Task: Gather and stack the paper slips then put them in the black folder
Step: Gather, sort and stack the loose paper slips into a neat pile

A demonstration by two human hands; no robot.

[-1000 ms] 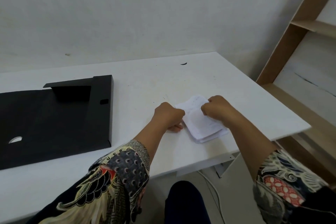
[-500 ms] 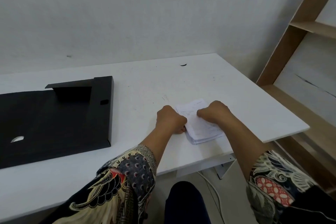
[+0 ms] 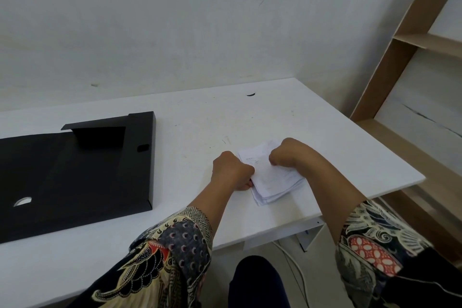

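Head view, single frame. I see the stack of paper slips [image 3: 271, 177] lying on the white desk [image 3: 200, 120], toward its near right corner and close to the near edge. The slips are roughly squared, but their lower edges fan out slightly, showing several layers. Faint writing shows on the top slip; I cannot read it.

The left hand [image 3: 231, 170] sits at the stack's left edge, curled into a loose fist, with fingertips tucked against or under that edge. The knuckles hide the contact, so I cannot tell how much paper it pinches. The right hand [image 3: 287, 151] rests on the far right part of the stack, also curled, knuckles up, fingers bent down onto the top slip. Both hands bracket the stack between them, touching it on opposite sides. I read both as closed on the slips, with the stack resting on the desk.

The black folder [image 3: 75, 177] lies open and flat on the left part of the desk, well apart from the slips, and runs off the frame's left side. A folded flap [image 3: 100, 135] stands up at its far edge.

Patterned sleeves [image 3: 175, 245] cover both forearms. A wooden shelf unit [image 3: 400, 45] stands beyond the desk's right edge. A small dark mark [image 3: 250, 94] sits near the desk's far edge.
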